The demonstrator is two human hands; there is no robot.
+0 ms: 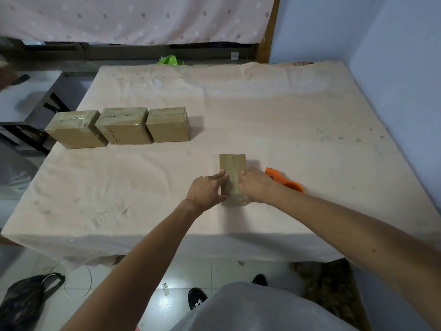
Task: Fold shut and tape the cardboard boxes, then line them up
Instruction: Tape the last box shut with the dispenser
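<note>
A small brown cardboard box (233, 168) stands near the middle of the table with its top flaps folded shut. My left hand (207, 189) presses against its left side and my right hand (255, 185) against its right side, so both hold it. Three taped boxes stand side by side in a row at the left: the left box (76, 130), the middle box (124, 127) with handwriting on its front, and the right box (169, 125). An orange tape dispenser (285, 180) lies on the table just right of my right hand.
The table is covered with a pale pink cloth (286, 111). A blue wall (393, 68) runs along the right edge. A grey side table (26, 101) stands to the left. A black bag (23, 299) lies on the floor at the lower left.
</note>
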